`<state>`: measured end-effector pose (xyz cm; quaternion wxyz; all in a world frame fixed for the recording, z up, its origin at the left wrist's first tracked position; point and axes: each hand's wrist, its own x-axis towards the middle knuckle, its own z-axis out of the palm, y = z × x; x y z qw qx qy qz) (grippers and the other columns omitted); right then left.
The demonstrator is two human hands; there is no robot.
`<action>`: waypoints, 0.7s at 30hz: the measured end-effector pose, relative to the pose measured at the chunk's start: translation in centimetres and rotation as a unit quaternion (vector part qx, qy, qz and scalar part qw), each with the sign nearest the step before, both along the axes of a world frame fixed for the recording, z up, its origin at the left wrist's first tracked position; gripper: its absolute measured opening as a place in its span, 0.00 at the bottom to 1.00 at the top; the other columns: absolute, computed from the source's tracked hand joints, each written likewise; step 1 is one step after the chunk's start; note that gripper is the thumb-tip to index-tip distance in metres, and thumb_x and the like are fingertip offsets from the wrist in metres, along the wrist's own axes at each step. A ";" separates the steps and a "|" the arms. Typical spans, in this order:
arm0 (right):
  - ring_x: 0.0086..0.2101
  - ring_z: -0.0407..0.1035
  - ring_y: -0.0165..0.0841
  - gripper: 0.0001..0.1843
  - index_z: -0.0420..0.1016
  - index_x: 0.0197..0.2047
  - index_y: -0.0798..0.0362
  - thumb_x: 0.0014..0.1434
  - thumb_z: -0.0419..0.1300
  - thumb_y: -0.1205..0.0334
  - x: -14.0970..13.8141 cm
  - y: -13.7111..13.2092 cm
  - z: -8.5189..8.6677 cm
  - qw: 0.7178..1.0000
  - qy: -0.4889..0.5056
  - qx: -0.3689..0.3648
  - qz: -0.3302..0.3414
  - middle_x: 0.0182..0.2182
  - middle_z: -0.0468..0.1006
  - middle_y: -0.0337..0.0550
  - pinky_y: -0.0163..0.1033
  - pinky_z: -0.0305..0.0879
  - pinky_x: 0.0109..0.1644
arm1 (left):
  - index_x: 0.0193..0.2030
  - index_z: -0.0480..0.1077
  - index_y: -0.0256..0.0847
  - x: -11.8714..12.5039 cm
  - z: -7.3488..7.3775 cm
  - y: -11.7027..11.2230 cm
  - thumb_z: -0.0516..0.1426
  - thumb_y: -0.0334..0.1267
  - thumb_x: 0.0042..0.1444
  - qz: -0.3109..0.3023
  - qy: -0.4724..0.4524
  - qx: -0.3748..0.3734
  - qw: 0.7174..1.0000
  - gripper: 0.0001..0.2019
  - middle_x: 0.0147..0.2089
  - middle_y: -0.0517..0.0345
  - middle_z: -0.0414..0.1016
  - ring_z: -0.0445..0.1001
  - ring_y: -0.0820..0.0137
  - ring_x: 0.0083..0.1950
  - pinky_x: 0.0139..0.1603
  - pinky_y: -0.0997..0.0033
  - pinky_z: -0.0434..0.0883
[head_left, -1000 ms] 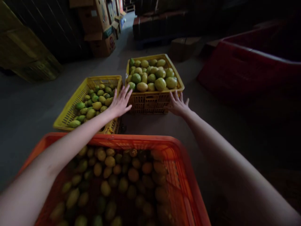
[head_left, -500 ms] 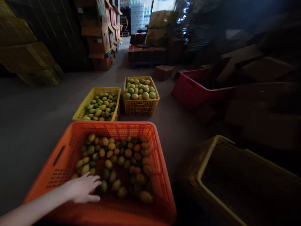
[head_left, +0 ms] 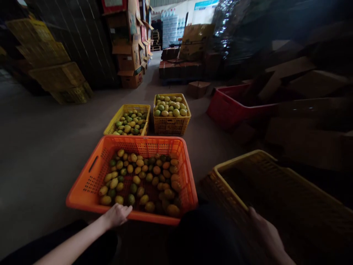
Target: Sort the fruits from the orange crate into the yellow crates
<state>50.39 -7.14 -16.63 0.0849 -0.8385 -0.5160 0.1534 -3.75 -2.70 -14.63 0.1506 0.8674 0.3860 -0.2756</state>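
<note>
My left hand is closed over the near rim of a big orange plastic crate. Inside that crate lie many oval yellow and green fruits, spread in a loose layer with the bottom showing in gaps. At the lower right, in shadow, my right hand has its fingers curled at the near left rim of a dark yellow crate; the fingertips are hard to see. The inside of this crate is too dark to make out fully. Dark-clothed legs are between the two crates.
Beyond the orange crate stand two yellow crates of fruit, a left one and a fuller right one. A red crate sits to the right near cardboard. Stacked cartons and yellow crates line the left.
My left hand has moved back from above the fruit to the orange crate's near rim and closed. My right hand has come into view at the dark yellow crate. The view has shifted.
</note>
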 end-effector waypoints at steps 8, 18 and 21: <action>0.29 0.77 0.43 0.10 0.64 0.25 0.49 0.57 0.48 0.61 -3.6 3.2 0.4 0.998 -0.036 -0.030 0.034 0.24 0.79 0.51 0.39 0.67 0.29 | 0.52 0.64 0.37 -1.0 0.2 -0.9 0.53 0.33 0.57 0.029 -0.040 0.047 0.998 0.15 0.41 0.48 0.77 0.76 0.64 0.44 0.43 0.68 0.72; 0.33 0.77 0.45 0.18 0.69 0.38 0.62 0.66 0.43 0.58 -10.0 9.8 -0.3 0.989 -0.097 -0.045 0.102 0.29 0.79 0.61 0.39 0.64 0.30 | 0.56 0.67 0.44 -7.4 -0.4 -4.0 0.53 0.24 0.51 0.091 -0.003 0.067 0.994 0.24 0.53 0.49 0.74 0.73 0.61 0.53 0.54 0.66 0.70; 0.35 0.77 0.44 0.20 0.69 0.40 0.62 0.67 0.42 0.56 -12.5 12.4 -0.2 0.990 -0.080 -0.034 0.111 0.32 0.79 0.61 0.39 0.65 0.33 | 0.55 0.69 0.46 -10.4 -1.4 -5.1 0.51 0.23 0.49 0.095 0.001 0.072 0.993 0.27 0.54 0.51 0.74 0.73 0.60 0.54 0.56 0.65 0.70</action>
